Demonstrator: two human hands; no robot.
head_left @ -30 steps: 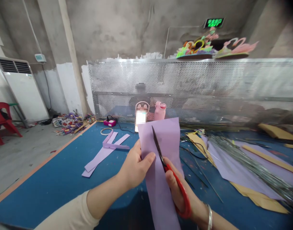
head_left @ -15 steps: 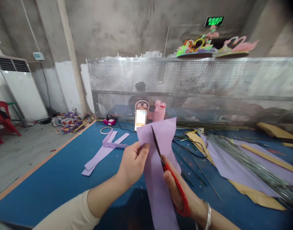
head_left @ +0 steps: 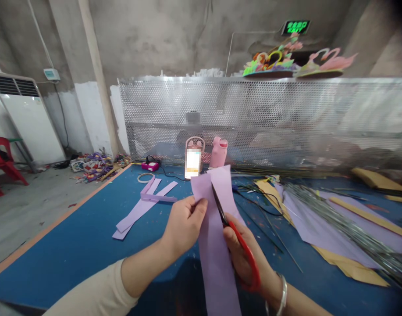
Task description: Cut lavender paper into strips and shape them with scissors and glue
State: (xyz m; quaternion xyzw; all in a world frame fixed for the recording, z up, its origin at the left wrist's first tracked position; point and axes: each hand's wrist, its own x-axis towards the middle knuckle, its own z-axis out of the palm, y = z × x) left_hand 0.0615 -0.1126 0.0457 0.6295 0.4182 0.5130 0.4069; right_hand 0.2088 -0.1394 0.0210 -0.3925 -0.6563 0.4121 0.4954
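A long purple sheet (head_left: pixel 217 267), thin like paper or foam, hangs upright in front of me. My left hand (head_left: pixel 186 221) pinches its left edge between thumb and fingers. My right hand (head_left: pixel 243 250) is wrapped round the red handles of a pair of scissors (head_left: pixel 245 252). Their dark blades point up and lie across the upper part of the sheet, where a slit parts it into a left and a right flap. Cut purple strips (head_left: pixel 144 206) lie crossed on the blue table (head_left: pixel 82 254) to the left, beside a roll of tape (head_left: pixel 145 177).
A lit phone (head_left: pixel 193 164) and a pink bottle (head_left: pixel 218 152) stand at the back, before a perforated metal panel (head_left: pixel 168 105). On the right lie purple sheets (head_left: pixel 299 219), a bundle of thin wires (head_left: pixel 339 224) and black cable (head_left: pixel 266 199). A pink box (head_left: pixel 150 166) sits back left.
The scissors have cut into the top of the sheet, and its upper part has split into two flaps. The right flap has tilted away. Both hands stay nearly in place.
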